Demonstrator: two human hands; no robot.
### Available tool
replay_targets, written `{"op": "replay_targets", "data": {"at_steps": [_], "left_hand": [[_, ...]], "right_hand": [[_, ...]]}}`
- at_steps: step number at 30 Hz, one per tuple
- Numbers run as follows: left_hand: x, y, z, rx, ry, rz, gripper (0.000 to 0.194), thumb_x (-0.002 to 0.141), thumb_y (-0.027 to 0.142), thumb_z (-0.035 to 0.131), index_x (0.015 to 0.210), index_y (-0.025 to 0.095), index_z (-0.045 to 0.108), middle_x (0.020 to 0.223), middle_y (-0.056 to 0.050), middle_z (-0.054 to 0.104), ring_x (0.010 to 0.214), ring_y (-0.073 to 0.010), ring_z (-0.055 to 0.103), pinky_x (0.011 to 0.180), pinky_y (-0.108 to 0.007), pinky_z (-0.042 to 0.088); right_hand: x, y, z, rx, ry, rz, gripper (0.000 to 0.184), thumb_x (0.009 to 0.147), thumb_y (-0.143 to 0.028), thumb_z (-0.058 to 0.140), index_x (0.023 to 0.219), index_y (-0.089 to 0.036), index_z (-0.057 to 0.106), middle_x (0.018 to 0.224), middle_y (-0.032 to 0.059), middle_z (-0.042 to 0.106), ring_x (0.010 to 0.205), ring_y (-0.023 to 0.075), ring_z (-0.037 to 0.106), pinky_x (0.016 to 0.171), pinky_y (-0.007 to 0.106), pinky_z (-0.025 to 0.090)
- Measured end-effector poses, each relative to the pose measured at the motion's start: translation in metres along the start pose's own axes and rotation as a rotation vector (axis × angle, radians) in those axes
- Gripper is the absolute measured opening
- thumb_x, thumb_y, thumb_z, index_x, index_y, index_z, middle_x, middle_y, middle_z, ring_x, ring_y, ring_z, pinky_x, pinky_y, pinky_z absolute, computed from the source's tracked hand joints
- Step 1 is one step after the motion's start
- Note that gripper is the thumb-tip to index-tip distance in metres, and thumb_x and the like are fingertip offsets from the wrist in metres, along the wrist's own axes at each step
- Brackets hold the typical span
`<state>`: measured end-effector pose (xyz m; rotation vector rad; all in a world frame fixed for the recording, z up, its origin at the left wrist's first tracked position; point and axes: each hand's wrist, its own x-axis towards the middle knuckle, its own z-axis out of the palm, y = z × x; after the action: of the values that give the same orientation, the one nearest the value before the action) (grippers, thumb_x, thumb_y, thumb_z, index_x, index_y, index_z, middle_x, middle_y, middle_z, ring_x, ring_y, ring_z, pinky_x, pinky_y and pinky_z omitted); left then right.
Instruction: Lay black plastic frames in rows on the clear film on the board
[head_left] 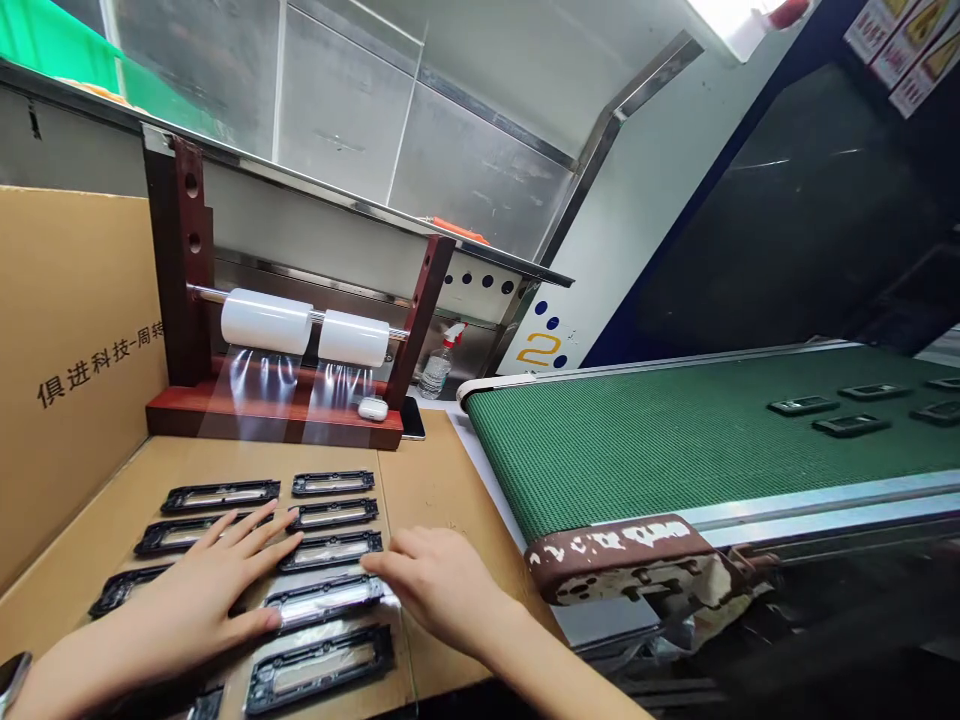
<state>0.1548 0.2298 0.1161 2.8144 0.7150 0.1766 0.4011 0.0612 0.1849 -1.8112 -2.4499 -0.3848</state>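
Black plastic frames with long pale middles lie in two columns on the cardboard-covered table. My left hand (217, 575) is spread over them, fingers apart. Its fingertips rest by the left ends of the right-column frames, and the thumb touches the left end of one black frame (330, 600). My right hand (442, 580) is at the right ends of that column. Its fingers are curled and pressed together beside another frame (330, 551); what they pinch, if anything, is hidden. Shiny reflections lie across the frames between my hands. In front lies one more frame (322, 670).
Two clear film rolls (268, 320) hang on a reddish wooden stand (277, 415), with film drawn downward. A white earbud case (373, 408) sits on its base. A spray bottle (437, 370) stands behind. On the right, a green conveyor belt (637, 440) carries several black parts (851, 425).
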Motion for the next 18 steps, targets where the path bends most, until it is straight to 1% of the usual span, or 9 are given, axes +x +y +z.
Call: {"op": "replay_targets", "data": {"at_steps": [4,8,11,14,18], "left_hand": [[0.000,0.004,-0.003,-0.031,-0.007,-0.005,0.061,0.081,0.061,0.059,0.137,0.045,0.041,0.152,-0.001,0.034,0.142,-0.0373,0.025,0.112,-0.065,0.026],[-0.001,0.008,-0.008,-0.045,-0.048,-0.032,0.062,0.081,0.062,0.057,0.138,0.043,0.042,0.153,-0.001,0.033,0.143,-0.0354,0.021,0.114,-0.064,0.023],[-0.001,0.011,-0.012,-0.028,-0.095,-0.053,0.063,0.083,0.062,0.054,0.140,0.041,0.039,0.155,-0.001,0.029,0.145,-0.0335,0.017,0.115,-0.062,0.019],[-0.001,0.012,-0.014,-0.027,-0.122,-0.051,0.064,0.083,0.064,0.051,0.141,0.043,0.036,0.155,0.001,0.027,0.145,-0.0331,0.015,0.115,-0.062,0.018],[-0.002,0.010,-0.012,-0.045,-0.086,-0.045,0.063,0.082,0.063,0.055,0.139,0.044,0.039,0.154,-0.001,0.029,0.144,-0.0358,0.019,0.114,-0.064,0.021]], "right_hand": [[0.037,-0.017,0.026,0.033,0.021,-0.084,0.018,0.093,-0.027,0.056,0.108,-0.029,0.066,0.080,-0.0025,0.064,0.070,0.0151,0.058,0.055,0.025,0.039],[0.054,-0.023,0.036,0.036,0.015,-0.130,0.019,0.094,-0.027,0.055,0.110,-0.029,0.066,0.081,-0.0029,0.065,0.068,0.0156,0.059,0.054,0.025,0.041],[0.054,-0.020,0.036,0.040,-0.005,-0.165,0.021,0.094,-0.027,0.055,0.112,-0.028,0.065,0.082,-0.0027,0.066,0.070,0.0149,0.059,0.056,0.024,0.041],[0.048,-0.011,0.032,0.056,-0.043,-0.169,0.020,0.095,-0.027,0.054,0.111,-0.028,0.066,0.080,-0.0026,0.066,0.070,0.0141,0.060,0.057,0.023,0.039],[0.034,0.003,0.024,0.046,-0.107,-0.125,0.020,0.097,-0.026,0.051,0.110,-0.028,0.067,0.082,-0.0025,0.067,0.072,0.0140,0.060,0.057,0.023,0.038]]}}
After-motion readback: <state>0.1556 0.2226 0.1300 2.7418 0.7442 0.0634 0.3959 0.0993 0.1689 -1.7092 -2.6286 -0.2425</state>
